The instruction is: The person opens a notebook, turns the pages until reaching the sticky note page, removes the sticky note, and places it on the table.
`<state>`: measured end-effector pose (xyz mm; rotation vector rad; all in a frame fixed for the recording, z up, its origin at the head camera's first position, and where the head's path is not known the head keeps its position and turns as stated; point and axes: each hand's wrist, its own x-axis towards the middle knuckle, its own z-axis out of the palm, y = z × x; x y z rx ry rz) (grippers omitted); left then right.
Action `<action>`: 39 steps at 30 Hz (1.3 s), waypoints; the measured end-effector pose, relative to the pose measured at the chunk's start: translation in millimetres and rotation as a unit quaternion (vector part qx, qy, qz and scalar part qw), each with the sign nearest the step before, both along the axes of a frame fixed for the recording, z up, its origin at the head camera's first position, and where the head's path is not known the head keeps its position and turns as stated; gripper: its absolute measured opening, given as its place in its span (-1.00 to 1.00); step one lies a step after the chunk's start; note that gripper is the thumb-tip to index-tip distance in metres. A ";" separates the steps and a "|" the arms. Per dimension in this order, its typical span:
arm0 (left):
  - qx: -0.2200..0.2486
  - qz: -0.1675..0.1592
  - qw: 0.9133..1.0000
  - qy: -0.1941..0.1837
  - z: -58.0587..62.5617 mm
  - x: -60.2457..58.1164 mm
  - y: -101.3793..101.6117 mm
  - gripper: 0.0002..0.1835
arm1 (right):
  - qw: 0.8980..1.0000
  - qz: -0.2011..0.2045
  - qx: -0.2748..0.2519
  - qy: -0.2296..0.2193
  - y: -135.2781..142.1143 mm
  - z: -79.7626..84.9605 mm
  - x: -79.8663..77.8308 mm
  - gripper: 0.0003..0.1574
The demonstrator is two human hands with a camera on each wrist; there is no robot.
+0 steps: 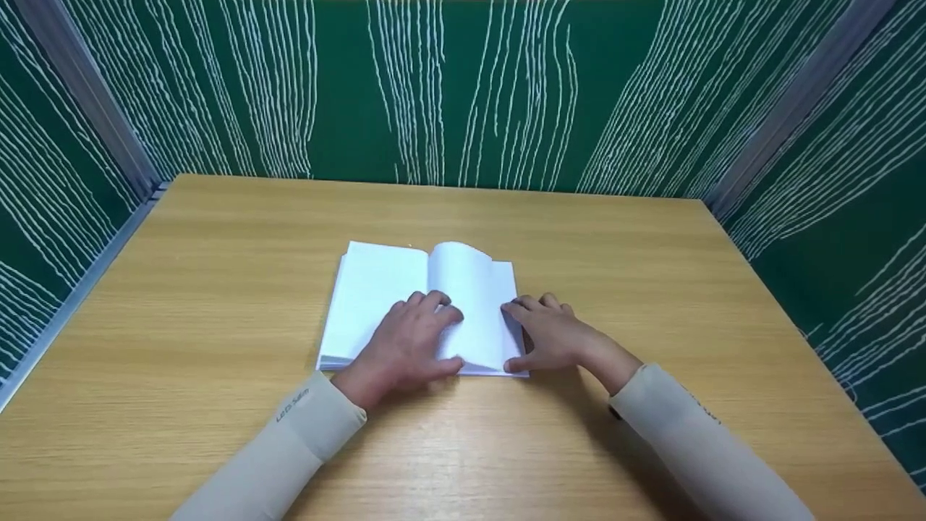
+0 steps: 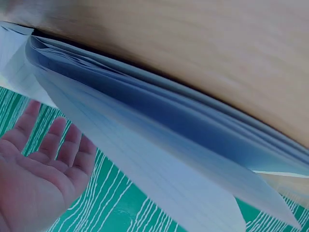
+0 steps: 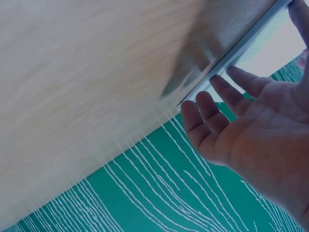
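Note:
An open book with blank white pages (image 1: 383, 289) lies on the wooden table, seen in the head view. One group of its pages (image 1: 463, 289) bows up in a curve right of the spine; the left wrist view shows these raised pages (image 2: 145, 145) from their bottom edge. My left hand (image 1: 412, 336) is over the lower middle of the book, fingers spread and loosely bent, with nothing gripped. At the book's right edge is my right hand (image 1: 553, 329), its fingertips by the border. In the right wrist view, that hand's fingers (image 3: 231, 96) reach along the book's edge, relaxed.
The wooden table (image 1: 217, 289) extends around the book on every side. Green panels with white wavy lines (image 1: 347, 94) stand behind it and at both sides, with grey posts (image 1: 796, 101) at the corners. Light sleeves (image 1: 311, 427) cover both forearms.

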<state>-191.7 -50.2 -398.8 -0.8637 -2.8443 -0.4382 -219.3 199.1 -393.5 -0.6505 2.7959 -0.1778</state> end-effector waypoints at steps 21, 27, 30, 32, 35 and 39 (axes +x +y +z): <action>0.005 0.046 0.997 0.069 8.7 -0.7 -35.6 -0.13 | 1.000 0.000 -0.004 0.003 -0.4 1.7 -0.9 0.19; -0.046 0.059 0.994 0.080 8.4 -2.9 -45.7 -0.23 | 0.999 0.032 -0.017 0.034 -11.2 5.5 -4.5 0.08; -0.051 0.067 0.995 0.050 8.0 -3.0 -45.8 -0.44 | 0.998 0.031 -0.034 0.052 -22.2 6.8 -10.6 -0.10; -0.046 0.068 0.997 0.017 6.8 -3.3 -43.9 -0.51 | 0.997 0.024 -0.048 0.059 -29.7 7.0 -15.8 -0.21; -0.035 0.064 0.996 -0.042 3.3 -4.2 -40.3 -0.46 | 0.995 0.019 -0.064 0.067 -39.3 5.5 -23.6 -0.31; -0.041 0.065 0.991 -0.109 -0.6 -7.1 -36.3 -0.23 | 0.994 0.028 -0.061 0.080 -46.6 1.2 -31.8 -0.36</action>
